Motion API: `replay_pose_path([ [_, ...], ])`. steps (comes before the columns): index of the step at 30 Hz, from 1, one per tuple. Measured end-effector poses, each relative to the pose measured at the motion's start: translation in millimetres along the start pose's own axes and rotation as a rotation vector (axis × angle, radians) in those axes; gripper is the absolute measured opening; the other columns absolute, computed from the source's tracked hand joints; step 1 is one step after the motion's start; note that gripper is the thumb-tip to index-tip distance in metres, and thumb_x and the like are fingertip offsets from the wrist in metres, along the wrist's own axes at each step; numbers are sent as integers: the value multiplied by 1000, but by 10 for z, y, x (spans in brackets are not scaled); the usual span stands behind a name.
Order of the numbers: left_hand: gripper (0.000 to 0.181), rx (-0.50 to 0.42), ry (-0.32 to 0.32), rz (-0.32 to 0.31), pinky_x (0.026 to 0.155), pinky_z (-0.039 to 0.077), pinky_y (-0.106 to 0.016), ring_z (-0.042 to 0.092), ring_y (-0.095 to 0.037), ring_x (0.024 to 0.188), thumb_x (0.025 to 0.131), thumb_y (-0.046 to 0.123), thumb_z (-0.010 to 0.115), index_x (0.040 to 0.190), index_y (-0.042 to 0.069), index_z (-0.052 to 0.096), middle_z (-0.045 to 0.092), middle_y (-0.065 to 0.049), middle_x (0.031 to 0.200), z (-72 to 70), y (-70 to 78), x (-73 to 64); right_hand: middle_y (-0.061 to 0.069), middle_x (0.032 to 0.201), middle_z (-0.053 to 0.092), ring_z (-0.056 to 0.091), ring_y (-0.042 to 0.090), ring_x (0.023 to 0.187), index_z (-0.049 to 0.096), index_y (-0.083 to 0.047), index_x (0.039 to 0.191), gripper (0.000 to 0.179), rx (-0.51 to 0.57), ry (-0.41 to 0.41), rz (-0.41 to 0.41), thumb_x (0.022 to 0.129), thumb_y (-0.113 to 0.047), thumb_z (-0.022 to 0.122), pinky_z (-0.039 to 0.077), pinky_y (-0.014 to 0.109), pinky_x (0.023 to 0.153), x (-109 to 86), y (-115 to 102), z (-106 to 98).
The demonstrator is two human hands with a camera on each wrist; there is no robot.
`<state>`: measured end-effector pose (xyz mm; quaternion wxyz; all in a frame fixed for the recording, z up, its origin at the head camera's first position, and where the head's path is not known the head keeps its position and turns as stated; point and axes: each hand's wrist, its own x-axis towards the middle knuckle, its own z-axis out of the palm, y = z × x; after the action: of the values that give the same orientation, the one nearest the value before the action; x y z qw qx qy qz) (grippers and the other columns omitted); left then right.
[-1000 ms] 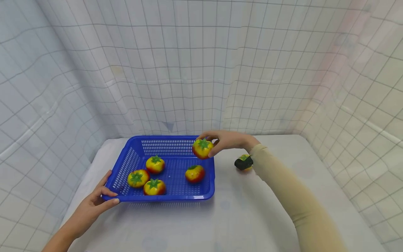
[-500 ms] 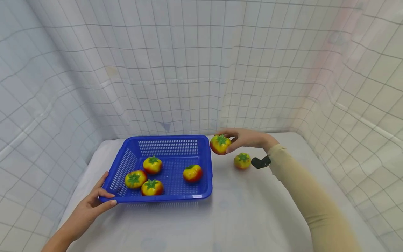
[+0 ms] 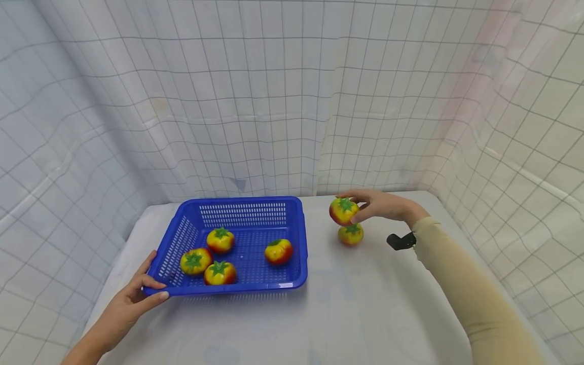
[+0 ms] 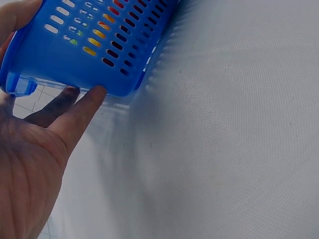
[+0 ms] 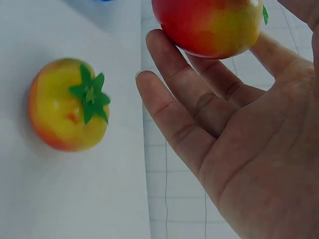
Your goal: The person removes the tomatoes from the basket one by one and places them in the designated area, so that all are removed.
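Note:
My right hand [image 3: 380, 205] pinches a red and yellow tomato [image 3: 343, 211] with a green star-shaped leaf top. It is held up over the table to the right of the basket. A second tomato [image 3: 351, 234] lies on the table just below and in front of it; in the right wrist view this tomato [image 5: 67, 107] sits apart from the fingers. My left hand [image 3: 125, 304] grips the near left corner of a blue plastic basket [image 3: 228, 290], thumb and fingers at its rim. In the left wrist view, fingers [image 4: 84, 112] reach along the slotted wall.
Inside the basket, tomatoes cluster at the left, one of them [image 3: 220, 240] towards the back, and a single tomato [image 3: 279, 252] sits at the right. A white cloth covers the table [image 3: 356, 304]. Grid-patterned curtains [image 3: 255, 101] enclose the back and sides.
My right hand has carried its tomato from over the basket's right back corner rightwards, out over the table. The tomato on the table has come out from behind the wrist camera. The left hand keeps its grip.

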<state>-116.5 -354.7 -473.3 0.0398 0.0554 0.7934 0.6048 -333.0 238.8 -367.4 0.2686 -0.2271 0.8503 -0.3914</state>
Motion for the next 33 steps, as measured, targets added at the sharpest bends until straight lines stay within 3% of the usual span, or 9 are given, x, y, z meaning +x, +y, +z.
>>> replay_pose_path([
  [11, 24, 26, 19, -70, 88, 48, -12, 9, -63, 142, 104, 12, 61, 114, -7, 49, -11, 13, 170, 8, -52, -62, 7, 154, 41, 35, 32, 144, 49, -36, 145, 65, 56, 21, 29, 87, -33, 80, 30, 59, 114, -227, 334, -7],
  [20, 19, 20, 11, -15, 90, 48, -12, 8, -62, 141, 104, 7, 59, 114, -6, 50, -9, 13, 171, 4, -27, -42, 9, 150, 46, 41, 35, 139, 49, -33, 145, 62, 51, 60, 17, 89, -32, 77, 34, 58, 110, -322, 473, -74],
  [33, 15, 15, -1, 13, 92, 48, -13, 7, -60, 141, 105, 5, 57, 113, -5, 50, -10, 11, 171, 10, -2, -10, 12, 147, 49, 49, 34, 132, 49, -27, 146, 63, 50, 88, 42, 89, -28, 77, 37, 54, 109, -390, 615, -150],
])
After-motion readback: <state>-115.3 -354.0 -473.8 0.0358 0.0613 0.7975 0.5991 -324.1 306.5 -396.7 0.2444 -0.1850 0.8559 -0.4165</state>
